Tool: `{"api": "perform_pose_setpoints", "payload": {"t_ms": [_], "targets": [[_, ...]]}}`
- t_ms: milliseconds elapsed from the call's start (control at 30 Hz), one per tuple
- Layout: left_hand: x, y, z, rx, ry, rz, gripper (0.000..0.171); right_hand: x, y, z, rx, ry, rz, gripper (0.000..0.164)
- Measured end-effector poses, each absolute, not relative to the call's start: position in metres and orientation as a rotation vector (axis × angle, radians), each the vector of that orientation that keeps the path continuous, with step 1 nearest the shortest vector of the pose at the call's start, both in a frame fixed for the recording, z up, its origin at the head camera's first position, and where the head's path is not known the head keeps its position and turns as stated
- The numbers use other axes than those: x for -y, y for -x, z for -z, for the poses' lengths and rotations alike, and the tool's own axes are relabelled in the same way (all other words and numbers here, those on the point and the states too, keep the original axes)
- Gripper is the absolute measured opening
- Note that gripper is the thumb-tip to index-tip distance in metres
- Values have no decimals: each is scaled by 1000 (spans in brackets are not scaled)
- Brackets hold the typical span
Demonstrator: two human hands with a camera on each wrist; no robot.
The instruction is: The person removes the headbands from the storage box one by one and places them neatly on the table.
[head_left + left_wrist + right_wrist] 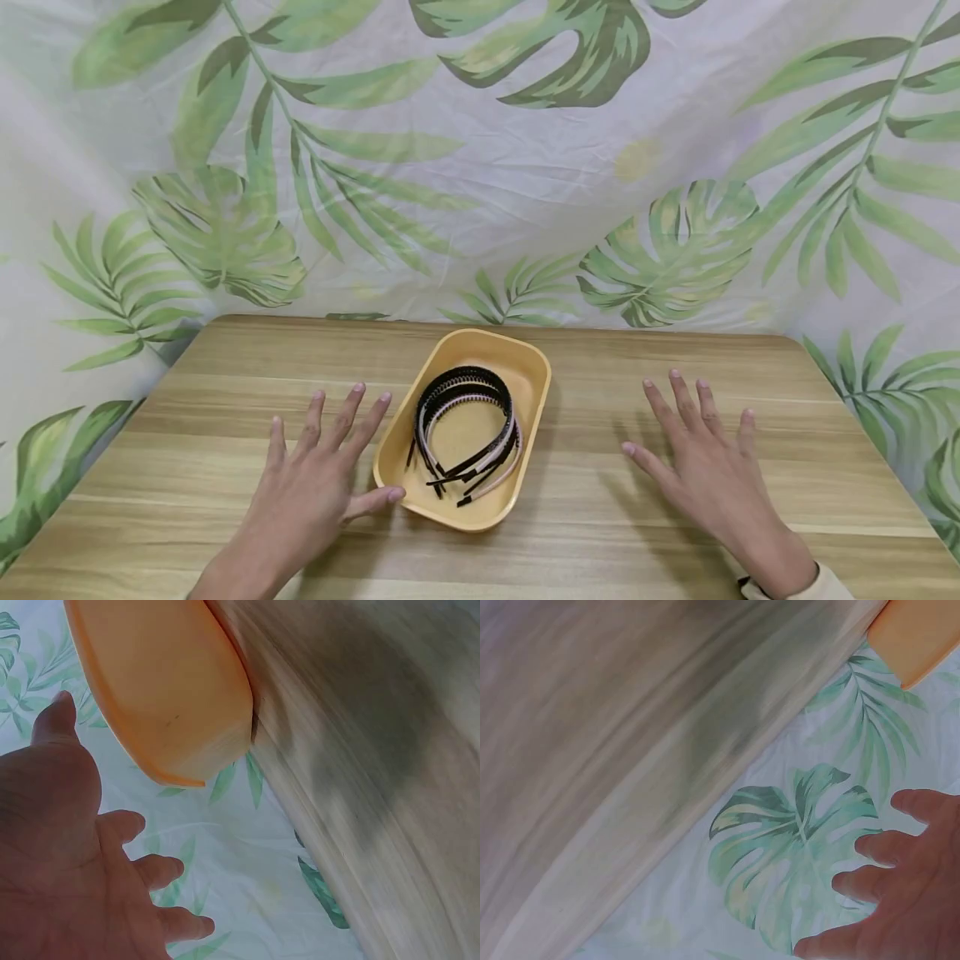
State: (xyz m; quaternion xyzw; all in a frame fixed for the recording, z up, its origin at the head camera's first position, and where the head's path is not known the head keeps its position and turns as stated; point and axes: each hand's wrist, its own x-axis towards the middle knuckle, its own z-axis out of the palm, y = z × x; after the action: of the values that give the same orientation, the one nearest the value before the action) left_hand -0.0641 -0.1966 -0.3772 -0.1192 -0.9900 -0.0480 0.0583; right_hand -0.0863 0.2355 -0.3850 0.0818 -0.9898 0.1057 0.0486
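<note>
A yellow plastic tray stands on the table, turned slightly. Several headbands, black and pale pink, lie heaped inside it, some with toothed inner edges. My left hand hovers left of the tray with fingers spread; its thumb tip appears over the tray's near left corner, and whether it touches I cannot tell. To the right, apart from the tray, my right hand is held above the table with fingers spread and nothing in it. The left wrist view shows the tray's outer side beside the left thumb.
The wood-grain table has its back edge close to a hanging cloth printed with green leaves. The cloth also runs along the left and right sides. Both hands cast shadows on the tabletop.
</note>
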Motion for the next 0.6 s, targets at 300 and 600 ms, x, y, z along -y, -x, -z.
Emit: {"api": "perform_pose_setpoints", "payload": {"t_ms": [300,600], "targets": [[195,64,378,3035,354,345,112,-225,88,382,2994,-276,-326,80],[195,65,380,3066,354,543,118,-206,92,380,2956,-362,-351,76]]}}
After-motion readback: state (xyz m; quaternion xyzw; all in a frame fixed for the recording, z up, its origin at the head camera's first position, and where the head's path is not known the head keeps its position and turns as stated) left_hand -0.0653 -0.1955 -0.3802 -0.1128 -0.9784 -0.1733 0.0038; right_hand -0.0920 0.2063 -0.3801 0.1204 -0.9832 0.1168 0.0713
